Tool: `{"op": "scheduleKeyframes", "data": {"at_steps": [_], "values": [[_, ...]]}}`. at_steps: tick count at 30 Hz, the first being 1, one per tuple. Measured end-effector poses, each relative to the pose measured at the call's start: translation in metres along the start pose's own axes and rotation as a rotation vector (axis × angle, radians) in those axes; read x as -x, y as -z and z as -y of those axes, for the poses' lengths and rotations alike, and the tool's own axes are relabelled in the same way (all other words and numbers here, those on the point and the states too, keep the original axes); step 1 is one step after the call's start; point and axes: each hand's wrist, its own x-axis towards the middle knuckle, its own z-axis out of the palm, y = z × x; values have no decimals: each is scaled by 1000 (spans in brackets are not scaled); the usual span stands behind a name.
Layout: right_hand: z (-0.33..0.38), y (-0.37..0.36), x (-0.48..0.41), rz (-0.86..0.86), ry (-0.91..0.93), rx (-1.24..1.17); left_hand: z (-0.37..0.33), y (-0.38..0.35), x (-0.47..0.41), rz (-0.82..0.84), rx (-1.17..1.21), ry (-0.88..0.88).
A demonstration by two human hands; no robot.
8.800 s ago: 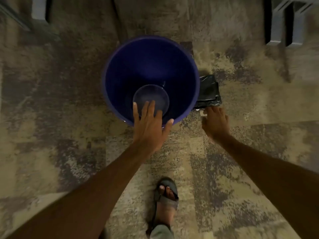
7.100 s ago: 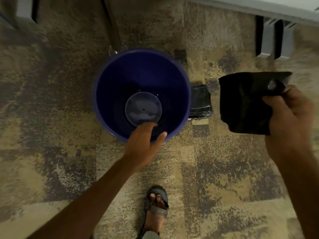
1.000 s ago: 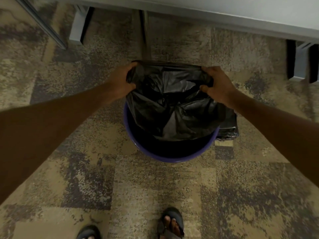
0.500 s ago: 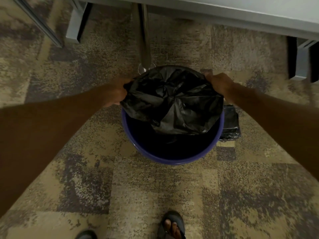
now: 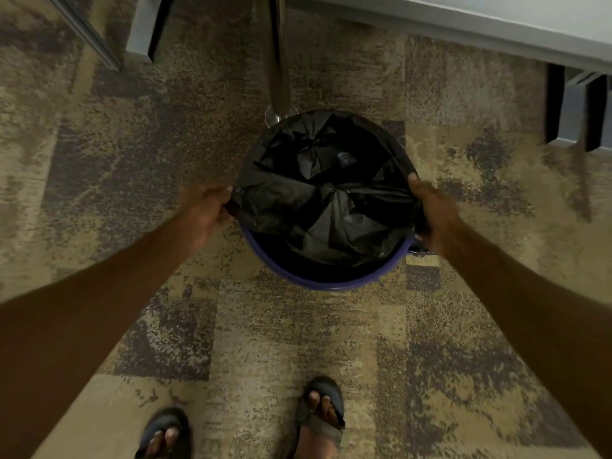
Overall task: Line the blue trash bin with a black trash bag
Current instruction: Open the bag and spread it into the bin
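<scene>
The blue trash bin point(image 5: 318, 281) stands on the carpet in front of me. A crumpled black trash bag point(image 5: 326, 193) sits in its mouth, its edge pulled over the far rim and both sides. The near rim shows bare blue. My left hand point(image 5: 205, 210) grips the bag's edge at the left rim. My right hand point(image 5: 430, 210) grips the edge at the right rim. The inside bottom of the bin is hidden by the bag.
A metal table leg with a round foot point(image 5: 278, 61) stands right behind the bin. A grey table edge point(image 5: 480, 31) runs across the top right, with grey supports point(image 5: 576, 107) below it. A dark packet point(image 5: 419, 248) peeks out beside the bin. My sandalled feet point(image 5: 319, 415) stand below.
Both hands have slid from the far rim toward me along the sides, pulling the bag's edge down over the rim. The bag sits lower and wider in the bin.
</scene>
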Motion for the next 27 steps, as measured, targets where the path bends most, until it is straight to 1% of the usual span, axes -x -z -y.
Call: {"op": "scheduleKeyframes", "data": {"at_steps": [3, 6, 10, 14, 19, 20, 24, 27], "values": [[-19, 4, 17, 37, -78, -153, 1, -1, 25, 40, 79, 160], [-39, 4, 32, 8, -129, -241, 6, 1, 42, 91, 117, 230], [-53, 4, 44, -17, -121, -359, 16, 1, 57, 105, 200, 206], [-59, 7, 48, -48, -88, -367, 24, 4, 62, 75, 246, 191], [-67, 7, 54, -104, -99, -414, 31, 2, 62, 78, 347, 241], [-68, 6, 55, -111, -111, -422, 31, 1, 61, 80, 335, 233], [-72, 3, 57, -115, -137, -451, 27, -9, 60, 50, 163, 152], [-73, 2, 60, -98, -139, -466, 27, -11, 59, 43, 222, 173]]}}
